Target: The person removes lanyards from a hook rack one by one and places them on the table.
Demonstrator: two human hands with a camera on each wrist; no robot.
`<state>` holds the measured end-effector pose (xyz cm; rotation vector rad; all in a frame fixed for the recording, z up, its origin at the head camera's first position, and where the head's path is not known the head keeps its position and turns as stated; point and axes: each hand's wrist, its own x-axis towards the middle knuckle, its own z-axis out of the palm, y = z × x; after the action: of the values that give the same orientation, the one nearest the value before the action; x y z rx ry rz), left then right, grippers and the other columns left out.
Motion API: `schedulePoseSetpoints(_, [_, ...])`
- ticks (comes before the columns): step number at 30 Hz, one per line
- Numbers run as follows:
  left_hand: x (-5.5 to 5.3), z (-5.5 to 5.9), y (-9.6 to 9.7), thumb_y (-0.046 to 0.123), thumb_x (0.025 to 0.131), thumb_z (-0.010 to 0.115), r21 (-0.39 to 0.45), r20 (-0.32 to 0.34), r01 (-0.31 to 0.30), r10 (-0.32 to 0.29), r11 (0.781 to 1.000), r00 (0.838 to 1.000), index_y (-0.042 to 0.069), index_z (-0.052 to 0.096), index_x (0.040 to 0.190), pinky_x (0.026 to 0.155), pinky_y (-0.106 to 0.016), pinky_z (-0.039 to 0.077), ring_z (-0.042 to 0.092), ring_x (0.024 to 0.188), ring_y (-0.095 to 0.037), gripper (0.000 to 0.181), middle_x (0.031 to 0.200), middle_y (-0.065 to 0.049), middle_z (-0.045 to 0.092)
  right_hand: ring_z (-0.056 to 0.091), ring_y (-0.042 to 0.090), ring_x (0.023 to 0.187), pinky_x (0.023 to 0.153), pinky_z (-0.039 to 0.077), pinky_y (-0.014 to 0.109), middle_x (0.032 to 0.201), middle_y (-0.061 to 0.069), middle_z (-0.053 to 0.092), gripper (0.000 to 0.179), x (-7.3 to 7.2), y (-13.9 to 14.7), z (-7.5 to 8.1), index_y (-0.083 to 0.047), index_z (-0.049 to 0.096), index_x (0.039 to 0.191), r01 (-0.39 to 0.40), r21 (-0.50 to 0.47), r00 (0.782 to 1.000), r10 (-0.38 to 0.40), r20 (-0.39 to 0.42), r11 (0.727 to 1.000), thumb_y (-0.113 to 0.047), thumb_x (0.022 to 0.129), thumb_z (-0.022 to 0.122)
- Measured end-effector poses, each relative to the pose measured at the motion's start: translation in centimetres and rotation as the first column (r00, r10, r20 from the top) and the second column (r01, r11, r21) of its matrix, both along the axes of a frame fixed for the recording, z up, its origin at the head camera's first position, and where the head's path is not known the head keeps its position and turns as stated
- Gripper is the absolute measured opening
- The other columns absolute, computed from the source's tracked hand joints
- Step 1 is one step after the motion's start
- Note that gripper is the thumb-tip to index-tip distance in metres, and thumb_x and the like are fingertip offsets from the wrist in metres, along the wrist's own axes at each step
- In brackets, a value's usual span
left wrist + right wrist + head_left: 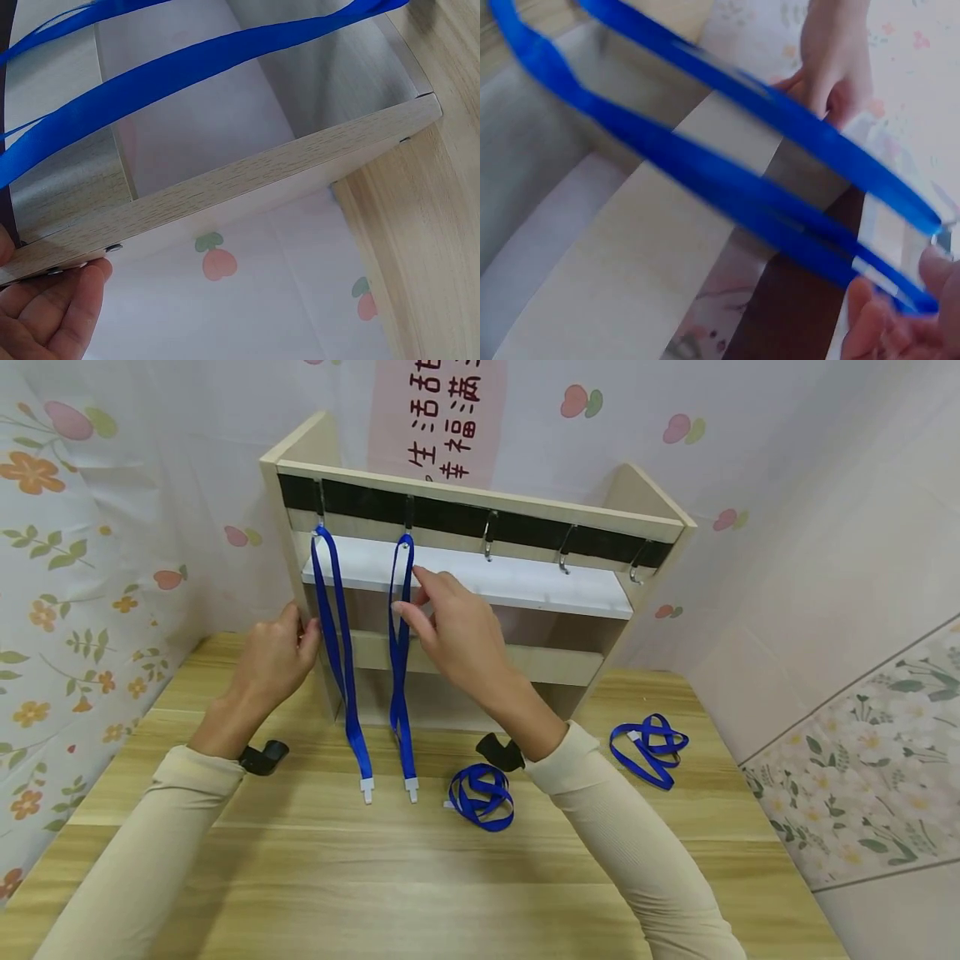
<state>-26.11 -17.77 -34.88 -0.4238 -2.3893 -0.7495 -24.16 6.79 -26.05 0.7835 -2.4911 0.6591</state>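
Note:
A blue lanyard [343, 652] hangs from the leftmost hook of the wooden hook rack [461, 662]. From the second hook hangs another blue lanyard [400, 677], its white clip down near the table. My right hand [468, 631] is at the upper part of this second lanyard; the thumb overlaps the strap, and a gap shows between thumb and index finger. With my left hand [276, 652] I grip the rack's left side panel [225, 180]; in the left wrist view the fingers lie against its outer face and the thumb is mostly cut off.
Three more hooks [489, 537] line the dark strip to the right. A coiled blue lanyard [483, 802] lies on the wooden table [390, 893] below my right forearm, and a loosely looped blue lanyard [651, 747] lies farther right. Patterned cloth [112, 543] stands behind.

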Motion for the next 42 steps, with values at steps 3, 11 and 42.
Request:
schedulePoseSetpoints(3, [0.0,0.0,0.1,0.006,0.1,0.049,0.002,0.007,-0.002,0.002,1.0,1.0,-0.005,0.049,0.081,0.041,-0.028,0.035,0.047,0.044,-0.024,0.023,0.062,-0.019,0.056,0.061,0.015,0.078,0.064,0.049,0.025,0.1,0.007,0.066,0.047,0.0,-1.4,0.3,-0.002,0.059,0.127,0.091,-0.029,0.995,-0.09,0.038,0.995,-0.04,0.099,0.058])
schedulePoseSetpoints(11, [0.0,0.0,0.5,0.006,0.1,0.049,0.005,0.0,0.009,-0.009,1.0,1.0,-0.006,0.05,0.082,0.041,-0.025,0.034,0.047,0.044,-0.022,0.022,0.062,-0.019,0.057,0.056,0.013,0.058,0.051,0.04,0.021,0.072,0.004,0.066,0.038,-1.0,-2.5,1.1,-0.003,0.07,0.093,0.152,-0.1,0.987,-0.146,0.073,0.983,-0.04,0.097,0.062])
schedulePoseSetpoints(42, [0.0,0.1,0.0,0.007,0.1,0.049,0.013,-0.012,0.011,-0.011,1.0,1.0,-0.003,0.048,0.079,0.04,-0.019,0.028,0.044,0.043,-0.019,0.024,0.059,-0.015,0.053,0.067,0.02,0.06,0.044,0.042,0.031,0.078,0.005,0.072,0.015,5.3,2.6,6.7,0.004,0.072,0.103,-0.561,-0.386,0.658,0.677,0.329,0.733,0.0,0.096,0.06])
